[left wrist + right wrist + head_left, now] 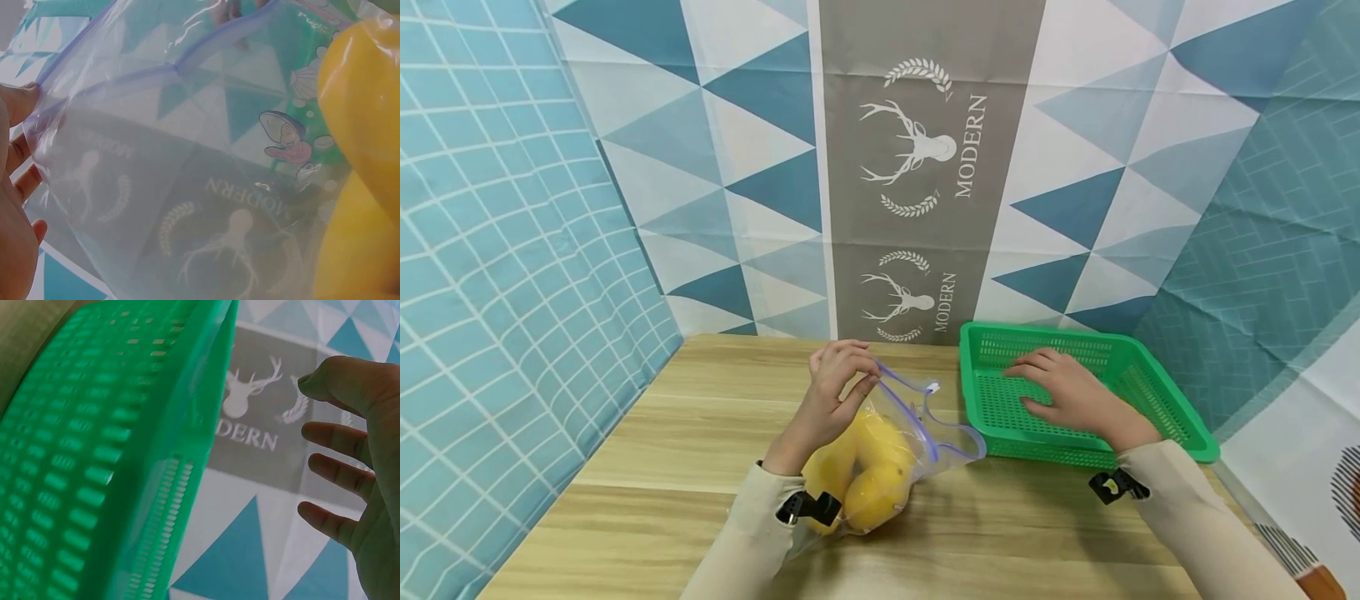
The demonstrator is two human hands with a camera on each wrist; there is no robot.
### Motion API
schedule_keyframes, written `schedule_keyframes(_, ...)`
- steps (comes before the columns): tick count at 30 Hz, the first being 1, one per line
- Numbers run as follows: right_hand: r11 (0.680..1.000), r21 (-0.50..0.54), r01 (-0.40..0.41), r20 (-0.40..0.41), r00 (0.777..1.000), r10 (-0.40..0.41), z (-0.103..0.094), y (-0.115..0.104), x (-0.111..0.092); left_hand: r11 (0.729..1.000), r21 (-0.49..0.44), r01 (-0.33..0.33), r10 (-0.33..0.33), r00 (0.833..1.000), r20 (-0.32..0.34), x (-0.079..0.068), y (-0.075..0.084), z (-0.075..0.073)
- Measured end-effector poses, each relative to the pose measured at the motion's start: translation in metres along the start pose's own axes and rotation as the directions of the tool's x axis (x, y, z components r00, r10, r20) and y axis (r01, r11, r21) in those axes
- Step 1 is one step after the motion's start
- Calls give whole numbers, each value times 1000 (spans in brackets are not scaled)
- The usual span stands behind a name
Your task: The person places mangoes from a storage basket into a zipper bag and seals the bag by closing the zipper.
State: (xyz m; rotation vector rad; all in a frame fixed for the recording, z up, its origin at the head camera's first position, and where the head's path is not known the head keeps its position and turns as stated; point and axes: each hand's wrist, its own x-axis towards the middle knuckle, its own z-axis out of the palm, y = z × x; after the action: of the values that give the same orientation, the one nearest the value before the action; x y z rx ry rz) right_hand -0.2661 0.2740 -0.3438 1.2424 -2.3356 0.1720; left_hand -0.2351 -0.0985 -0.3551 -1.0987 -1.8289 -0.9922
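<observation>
A clear zip-top bag with a purple seal stands on the table, its mouth tilted toward the basket. Several smooth yellow mangoes fill its lower part; the left wrist view shows them through the plastic beside small cartoon prints. My left hand pinches the bag's top left corner between thumb and fingers. Over the green plastic basket hovers my right hand, its fingers spread and slightly bent, holding nothing. In the right wrist view the basket's slotted side lies beside that hand.
The wood-grain table runs back to a patterned cloth wall with deer-head prints. Blue tiled cloth hangs along the left side. The basket sits at the table's back right, close to the bag's open end.
</observation>
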Motion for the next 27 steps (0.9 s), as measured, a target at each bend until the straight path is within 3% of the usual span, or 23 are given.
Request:
schedule_keyframes(15, 978, -6, -208, 97, 973, 207, 6, 24, -27, 1000, -8, 8, -8, 1000, 0, -1, 0, 0)
schedule_keyframes(27, 939, -36, -343, 169, 923, 344, 10, 39, -46, 1000, -9, 12, -12, 1000, 13, -2, -1, -1)
